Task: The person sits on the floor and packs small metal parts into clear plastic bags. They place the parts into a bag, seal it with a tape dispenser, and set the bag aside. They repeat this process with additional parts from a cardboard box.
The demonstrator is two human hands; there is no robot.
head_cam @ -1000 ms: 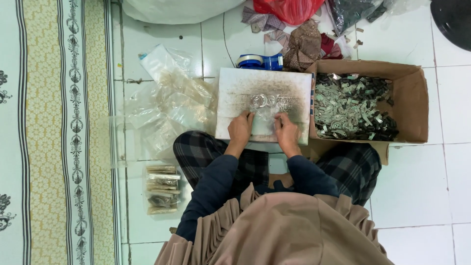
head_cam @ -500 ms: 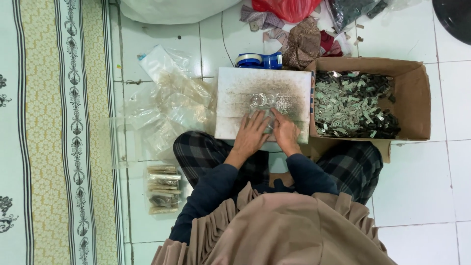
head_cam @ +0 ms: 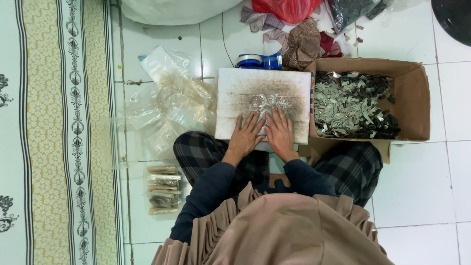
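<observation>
A worn white board (head_cam: 235, 88) rests in front of my crossed legs. On it lies a small clear plastic bag (head_cam: 265, 102) filled with little silvery pieces. My left hand (head_cam: 248, 133) and my right hand (head_cam: 279, 130) lie side by side, palms down. Their fingers are stretched flat over the near part of the bag and press on it. Neither hand grips anything. The far end of the bag shows beyond my fingertips.
An open cardboard box (head_cam: 417, 98) of several small grey and black pieces (head_cam: 353, 105) stands right of the board. A blue tape dispenser (head_cam: 258, 61) and cloth scraps (head_cam: 301, 44) lie behind it. Empty clear bags (head_cam: 167, 108) and stacked filled packets (head_cam: 163, 189) lie left, beside a patterned rug (head_cam: 49, 132).
A second ago both hands pinched the bag with curled fingers. Now the fingers are stretched out flat and the hands lie together on the bag's near part.
</observation>
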